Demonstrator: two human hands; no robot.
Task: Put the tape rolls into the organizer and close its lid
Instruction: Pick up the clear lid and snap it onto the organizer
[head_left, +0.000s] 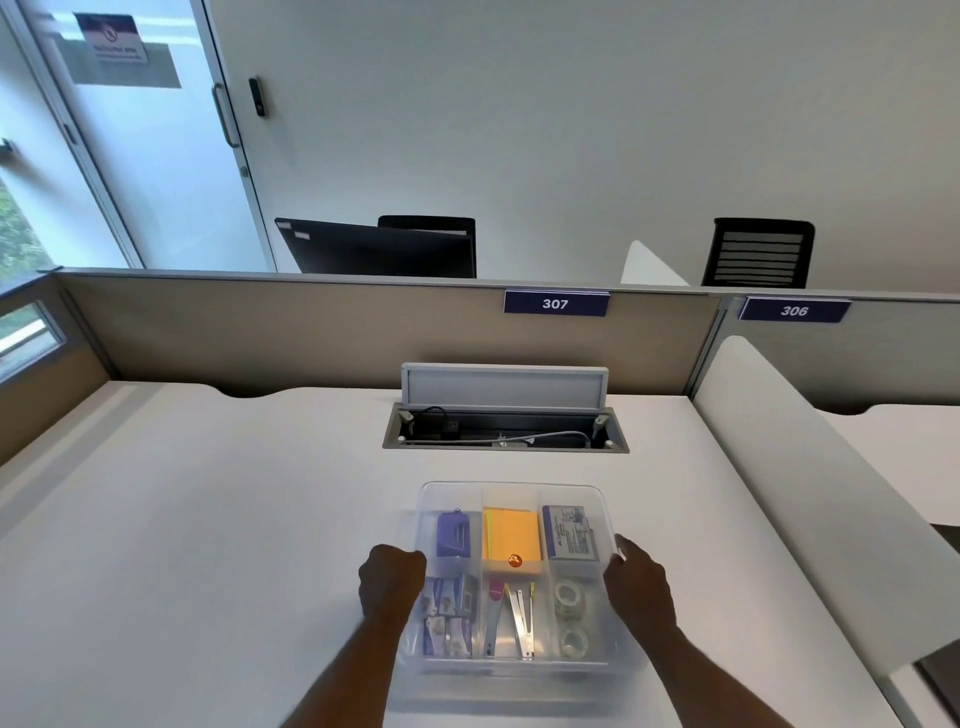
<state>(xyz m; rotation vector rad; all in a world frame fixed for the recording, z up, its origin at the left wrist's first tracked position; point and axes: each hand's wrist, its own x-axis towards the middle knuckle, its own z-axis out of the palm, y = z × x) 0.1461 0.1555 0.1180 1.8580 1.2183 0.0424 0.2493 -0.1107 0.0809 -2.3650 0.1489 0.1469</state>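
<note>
A clear plastic organizer (511, 666) stands on the white desk in front of me. Two clear tape rolls (570, 597) (574, 642) lie in its near right compartment, one behind the other. A transparent lid (511, 492) covers the organizer; I cannot tell whether it is fully seated. My left hand (389, 579) grips the lid's left edge and my right hand (636, 582) grips its right edge. Through the lid I see a purple item, orange sticky notes, a staple box, small packets and metal clips in the other compartments.
An open cable hatch (504, 431) with its flap raised sits in the desk behind the organizer. A beige partition (311, 332) with sign 307 closes the far side. A white divider (779, 493) borders the desk on the right.
</note>
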